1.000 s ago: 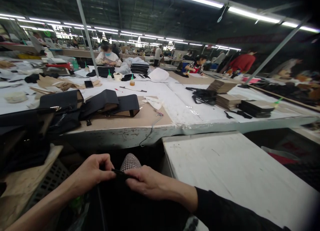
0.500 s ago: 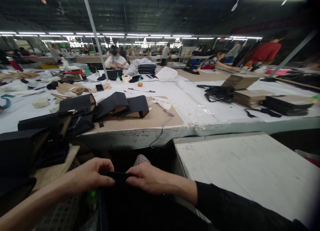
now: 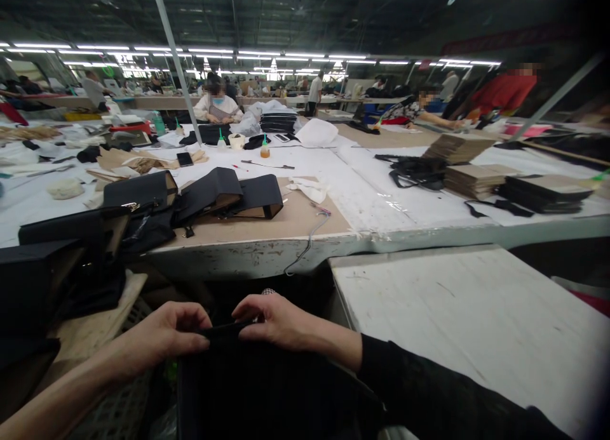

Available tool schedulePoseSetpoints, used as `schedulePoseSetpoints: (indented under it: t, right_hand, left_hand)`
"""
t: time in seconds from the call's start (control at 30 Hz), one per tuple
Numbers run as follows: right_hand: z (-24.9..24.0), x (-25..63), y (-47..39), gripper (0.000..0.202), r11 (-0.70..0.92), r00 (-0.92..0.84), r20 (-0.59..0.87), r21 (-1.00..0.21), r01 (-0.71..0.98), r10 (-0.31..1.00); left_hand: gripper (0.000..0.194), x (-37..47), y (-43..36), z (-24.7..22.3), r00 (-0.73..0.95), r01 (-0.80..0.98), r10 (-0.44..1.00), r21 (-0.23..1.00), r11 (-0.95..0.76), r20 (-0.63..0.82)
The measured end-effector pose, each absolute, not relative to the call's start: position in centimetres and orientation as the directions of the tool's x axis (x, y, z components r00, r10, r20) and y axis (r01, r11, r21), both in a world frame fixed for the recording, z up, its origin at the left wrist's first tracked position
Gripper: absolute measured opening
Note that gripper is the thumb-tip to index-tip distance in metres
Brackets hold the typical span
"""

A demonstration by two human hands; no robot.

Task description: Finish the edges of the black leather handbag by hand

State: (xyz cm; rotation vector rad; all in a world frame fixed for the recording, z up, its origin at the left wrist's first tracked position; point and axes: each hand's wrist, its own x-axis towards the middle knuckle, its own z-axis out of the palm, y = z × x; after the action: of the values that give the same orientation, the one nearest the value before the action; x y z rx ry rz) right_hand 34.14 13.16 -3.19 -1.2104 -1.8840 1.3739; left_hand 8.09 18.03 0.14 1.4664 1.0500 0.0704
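Note:
A dark black bag [image 3: 267, 389] is on my lap, its upper edge stretched between my two hands; its details are lost in shadow. My left hand [image 3: 183, 329] pinches that edge on the left, thumb nearest me and fingers curled behind. On the right, my right hand [image 3: 274, 322] holds the same edge between thumb and fingers, with the index finger arched above it. A small gap separates the two hands. Similar black bags [image 3: 210, 195] lie in a row on the table to the front left, with others [image 3: 35, 281] nearer at the left.
A long white-covered table [image 3: 362, 186] runs ahead. A pale board [image 3: 452, 313] lies at my right. Stacks of grey-brown panels [image 3: 476, 180] and black straps [image 3: 414, 173] lie at the right. Beyond are a glue bottle [image 3: 265, 149], a phone [image 3: 184, 159] and people working. A plastic crate [image 3: 114, 402] is below left.
My right hand has raised its index finger and opened its pinch slightly. Both hands have shifted a little left, and the bag's edge has tilted up toward the right. The view has shifted slightly.

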Motion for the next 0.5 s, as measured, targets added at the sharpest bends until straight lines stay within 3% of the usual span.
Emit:
schedulePoseSetpoints:
  t: [0.1, 0.3, 0.5]
  right_hand:
    - [-3.3, 33.8, 13.3, 0.034, 0.144, -0.456, -0.042, -0.920, 0.365, 0.889]
    - [-2.2, 33.2, 14.1, 0.023, 0.274, -0.589, -0.116, -0.802, 0.530, 0.800]
    - [-2.5, 33.0, 14.0, 0.028, 0.286, -0.553, -0.037, -0.826, 0.485, 0.832]
  left_hand:
    - [0.020, 8.1, 18.0, -0.1, 0.576, 0.533, 0.639, 0.827, 0.179, -0.510]
    - [0.024, 8.4, 17.8, -0.1, 0.591, 0.516, 0.670, 0.849, 0.113, -0.449]
    - [0.026, 8.5, 17.4, -0.5, 0.530, 0.568, 0.740, 0.821, 0.053, -0.415]
